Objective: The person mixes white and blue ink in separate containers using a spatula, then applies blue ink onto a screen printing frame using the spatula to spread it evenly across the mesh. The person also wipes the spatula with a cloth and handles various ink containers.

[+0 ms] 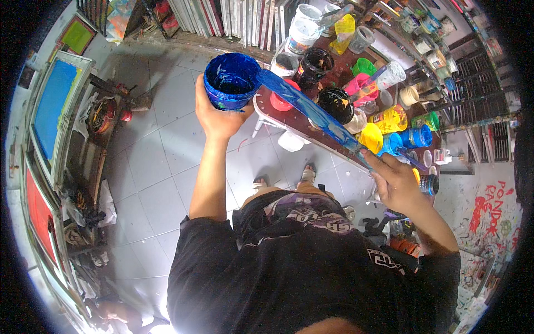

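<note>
My left hand (217,121) is wrapped round a tub of blue paint (229,99), held up over the tiled floor with its mouth upward. Dark blue paint coats the tub's inside and rim. In my right hand (396,181) is the end of a long, flat stirring stick (314,114), smeared with blue along most of its length. The stick slants up to the left above the table, and its far tip meets the tub's right rim. Whether the tip touches the rim or just overlaps it, I cannot tell.
A brown-topped table (300,123) on the right carries several paint tubs, including a yellow tub (389,119) and a black-smeared tub (335,106). Framed screens (261,25) stand at the back. A blue framed screen (57,108) leans at left. Shelves (445,83) line the right.
</note>
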`<state>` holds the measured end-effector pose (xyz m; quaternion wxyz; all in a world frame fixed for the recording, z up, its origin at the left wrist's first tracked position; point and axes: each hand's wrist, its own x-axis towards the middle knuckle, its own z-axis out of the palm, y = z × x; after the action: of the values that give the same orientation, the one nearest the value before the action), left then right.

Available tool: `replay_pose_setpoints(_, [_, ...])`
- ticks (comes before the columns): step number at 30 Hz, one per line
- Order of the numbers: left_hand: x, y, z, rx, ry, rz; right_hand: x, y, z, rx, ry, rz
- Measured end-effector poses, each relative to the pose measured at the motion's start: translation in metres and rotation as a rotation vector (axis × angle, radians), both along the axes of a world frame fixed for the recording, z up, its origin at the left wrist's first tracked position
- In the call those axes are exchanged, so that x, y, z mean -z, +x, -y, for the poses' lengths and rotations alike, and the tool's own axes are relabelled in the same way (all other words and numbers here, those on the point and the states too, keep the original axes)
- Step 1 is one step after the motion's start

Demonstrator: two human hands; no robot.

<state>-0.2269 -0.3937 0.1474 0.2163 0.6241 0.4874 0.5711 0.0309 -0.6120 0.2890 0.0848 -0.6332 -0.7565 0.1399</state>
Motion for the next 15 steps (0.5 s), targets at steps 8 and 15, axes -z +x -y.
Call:
replay_pose_setpoints(8, [-0.004, -0.005, 0.003, -0.012, -0.024, 0.067, -0.011, 0.007, 0.003, 0.031, -0.048, 0.048])
replay_pose_setpoints(15, [0.001, -0.010, -0.003, 0.153, -0.102, 0.272, 0.019, 0.010, -0.021, 0.292, 0.079, -0.515])
